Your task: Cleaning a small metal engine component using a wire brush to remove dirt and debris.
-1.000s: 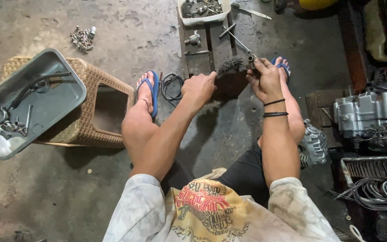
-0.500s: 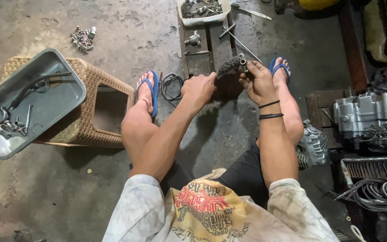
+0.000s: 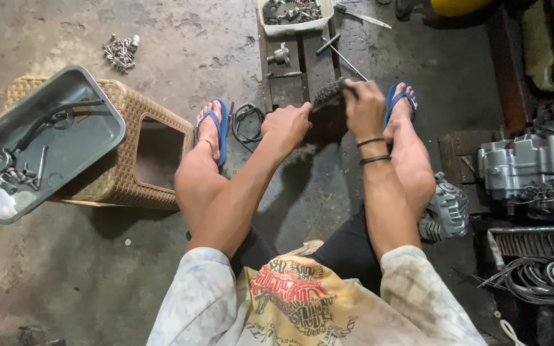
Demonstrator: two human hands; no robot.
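I sit low with both arms stretched forward between my knees, feet in blue flip-flops. A dark, greasy toothed part (image 3: 326,96), like a sprocket or wire brush, lies on the wooden planks (image 3: 290,70). My right hand (image 3: 363,106) grips its right end from above. My left hand (image 3: 286,126) holds its left lower edge, fingers curled. What lies under my right palm is hidden.
A metal tray (image 3: 65,147) with bolts and a bent rod rests on a wicker stool (image 3: 142,154) at left. Loose bolts (image 3: 120,51) lie on the concrete. A white tub (image 3: 290,16) of parts stands ahead. An engine (image 3: 524,163) and coiled rings (image 3: 540,279) sit at right.
My right hand has gone from holding the part raised to pressing it down on the planks, turning palm-down. My left hand stays at its left edge.
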